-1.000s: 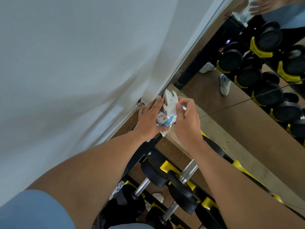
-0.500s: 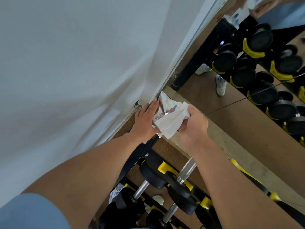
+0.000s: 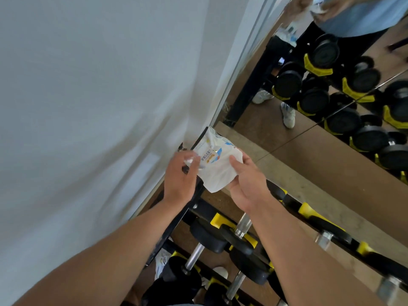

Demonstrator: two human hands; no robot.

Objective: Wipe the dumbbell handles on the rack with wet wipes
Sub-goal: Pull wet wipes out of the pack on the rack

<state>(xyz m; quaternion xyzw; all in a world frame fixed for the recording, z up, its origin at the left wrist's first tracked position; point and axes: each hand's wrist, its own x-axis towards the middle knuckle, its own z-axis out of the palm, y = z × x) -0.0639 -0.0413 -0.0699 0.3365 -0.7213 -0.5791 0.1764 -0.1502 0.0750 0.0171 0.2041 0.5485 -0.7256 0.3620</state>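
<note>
barely begun: holding the wet wipes pack [image 3: 215, 151] above the rack [image 3: 293, 202] at the wall corner, right hand [image 3: 245, 180] curled under a white wipe [image 3: 217, 176], left hand [image 3: 180, 173] blurred, grip unclear, dumbbell handles [image 3: 241, 225] below all unwiped.

Gym corner: plain wall meeting a mirror.

A pale white painted wall [image 3: 92, 102] fills the space left of the hands; a large wall mirror [image 3: 320, 133] rises beyond and right of them, reflecting brown speckled flooring, above a beige stone ledge [image 3: 313, 195].
</note>
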